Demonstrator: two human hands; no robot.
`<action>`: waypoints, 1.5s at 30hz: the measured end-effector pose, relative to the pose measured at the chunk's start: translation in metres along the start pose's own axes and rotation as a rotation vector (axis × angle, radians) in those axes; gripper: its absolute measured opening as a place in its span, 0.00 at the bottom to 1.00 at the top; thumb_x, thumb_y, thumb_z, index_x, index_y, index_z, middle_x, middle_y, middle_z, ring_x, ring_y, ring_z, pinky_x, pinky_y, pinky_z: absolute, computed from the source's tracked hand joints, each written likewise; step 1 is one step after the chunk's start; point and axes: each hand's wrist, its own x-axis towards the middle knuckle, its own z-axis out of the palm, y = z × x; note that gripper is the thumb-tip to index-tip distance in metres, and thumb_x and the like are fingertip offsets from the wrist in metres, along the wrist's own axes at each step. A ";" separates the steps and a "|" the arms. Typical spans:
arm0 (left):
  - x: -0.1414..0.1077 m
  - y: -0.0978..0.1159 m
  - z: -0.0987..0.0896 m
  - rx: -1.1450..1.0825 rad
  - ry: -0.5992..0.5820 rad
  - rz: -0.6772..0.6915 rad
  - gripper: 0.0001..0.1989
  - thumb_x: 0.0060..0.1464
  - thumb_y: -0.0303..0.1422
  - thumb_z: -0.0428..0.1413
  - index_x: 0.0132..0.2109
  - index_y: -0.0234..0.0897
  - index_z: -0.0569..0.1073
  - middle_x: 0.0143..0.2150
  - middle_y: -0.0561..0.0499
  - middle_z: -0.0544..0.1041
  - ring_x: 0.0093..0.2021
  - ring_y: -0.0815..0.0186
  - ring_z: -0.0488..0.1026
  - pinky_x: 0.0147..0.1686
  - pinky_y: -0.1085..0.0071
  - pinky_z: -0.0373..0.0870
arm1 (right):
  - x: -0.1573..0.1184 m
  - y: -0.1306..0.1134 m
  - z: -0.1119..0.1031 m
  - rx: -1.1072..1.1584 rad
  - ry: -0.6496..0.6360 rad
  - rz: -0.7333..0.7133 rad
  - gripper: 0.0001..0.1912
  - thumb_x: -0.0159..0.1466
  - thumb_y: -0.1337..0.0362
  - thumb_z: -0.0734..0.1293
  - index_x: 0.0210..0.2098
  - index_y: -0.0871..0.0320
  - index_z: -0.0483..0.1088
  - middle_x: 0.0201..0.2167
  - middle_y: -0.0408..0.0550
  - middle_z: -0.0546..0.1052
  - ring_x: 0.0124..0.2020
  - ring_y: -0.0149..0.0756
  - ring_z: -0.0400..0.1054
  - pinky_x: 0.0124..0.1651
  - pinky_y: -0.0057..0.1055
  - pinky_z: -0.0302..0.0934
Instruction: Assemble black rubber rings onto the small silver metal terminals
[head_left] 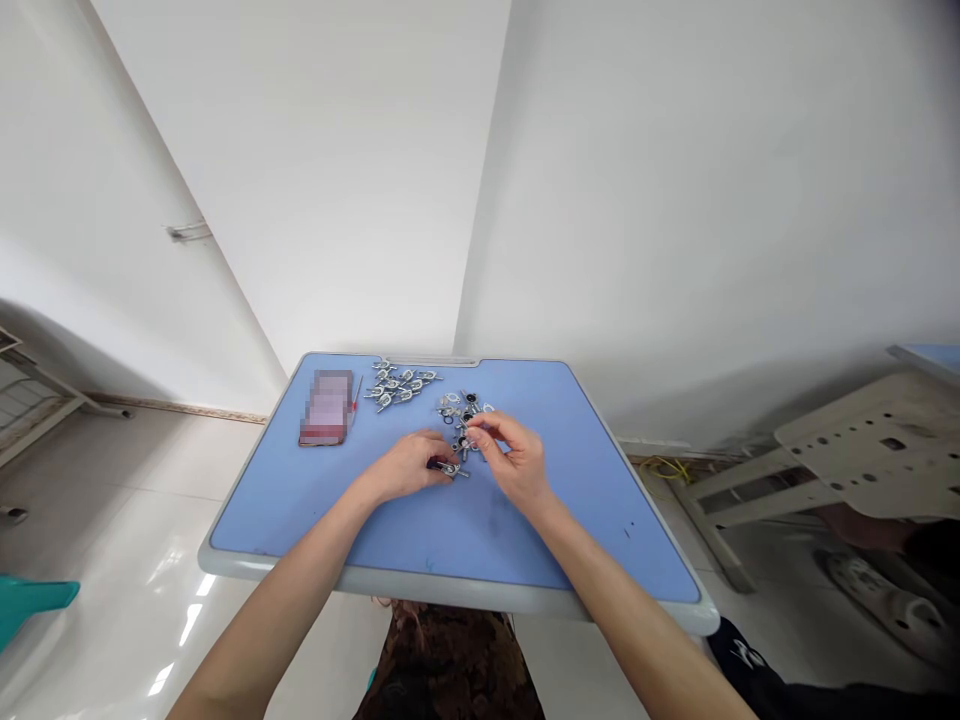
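The left hand [405, 467] pinches a small silver fitting [450, 469] mid-desk; the right hand [510, 462] pinches another fitting [463, 436] just beside it, near a loose pile [461, 408] on the blue desk [285, 520]; a neater cluster [399, 384] lies far left.

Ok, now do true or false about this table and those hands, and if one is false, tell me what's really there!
1. The left hand holds a little metal part. True.
2. The right hand is far from all the metal parts. False: the right hand is right at a heap of small metal parts.
3. The table is blue with a grey rim. True.
4. The blurred rectangle sits on the floor. False: the blurred rectangle lies on the table.
5. A second group of metal parts lies beside that rectangle. True.
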 end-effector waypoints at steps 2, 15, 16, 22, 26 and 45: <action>0.000 -0.001 0.001 -0.009 -0.002 -0.003 0.10 0.49 0.28 0.58 0.41 0.37 0.76 0.38 0.51 0.74 0.42 0.63 0.70 0.39 0.72 0.66 | -0.001 -0.003 0.001 -0.056 -0.054 -0.089 0.05 0.62 0.64 0.63 0.33 0.55 0.71 0.28 0.45 0.74 0.28 0.33 0.67 0.32 0.32 0.64; -0.002 0.001 0.000 -0.030 0.001 0.010 0.08 0.50 0.26 0.56 0.39 0.36 0.75 0.39 0.50 0.74 0.44 0.62 0.69 0.41 0.72 0.65 | -0.002 -0.007 0.003 -0.119 -0.146 -0.304 0.05 0.64 0.69 0.61 0.34 0.57 0.69 0.27 0.46 0.73 0.30 0.34 0.68 0.34 0.31 0.63; -0.002 0.001 0.000 -0.032 0.000 0.012 0.08 0.50 0.26 0.56 0.39 0.36 0.75 0.40 0.50 0.75 0.44 0.62 0.69 0.42 0.72 0.65 | -0.002 -0.006 0.003 -0.123 -0.147 -0.316 0.05 0.64 0.70 0.61 0.34 0.57 0.69 0.27 0.47 0.73 0.30 0.33 0.67 0.34 0.31 0.63; -0.001 0.003 -0.001 -0.031 -0.001 0.006 0.08 0.50 0.25 0.56 0.39 0.36 0.75 0.40 0.51 0.75 0.44 0.63 0.69 0.42 0.73 0.65 | -0.003 -0.004 0.004 -0.107 -0.137 -0.319 0.05 0.64 0.70 0.62 0.34 0.57 0.68 0.28 0.46 0.73 0.31 0.33 0.67 0.34 0.30 0.63; -0.001 0.003 -0.001 -0.011 -0.007 0.008 0.08 0.50 0.25 0.55 0.39 0.36 0.75 0.40 0.51 0.75 0.44 0.63 0.69 0.42 0.73 0.65 | -0.003 -0.002 0.005 -0.116 -0.146 -0.321 0.05 0.64 0.70 0.62 0.34 0.57 0.68 0.28 0.46 0.73 0.31 0.33 0.67 0.35 0.31 0.63; 0.000 0.001 0.006 -0.066 0.029 -0.023 0.04 0.49 0.23 0.55 0.30 0.34 0.74 0.34 0.51 0.75 0.38 0.64 0.71 0.39 0.72 0.66 | -0.001 -0.006 0.008 -0.075 -0.252 -0.276 0.11 0.66 0.69 0.59 0.44 0.54 0.70 0.30 0.46 0.74 0.32 0.33 0.67 0.35 0.32 0.63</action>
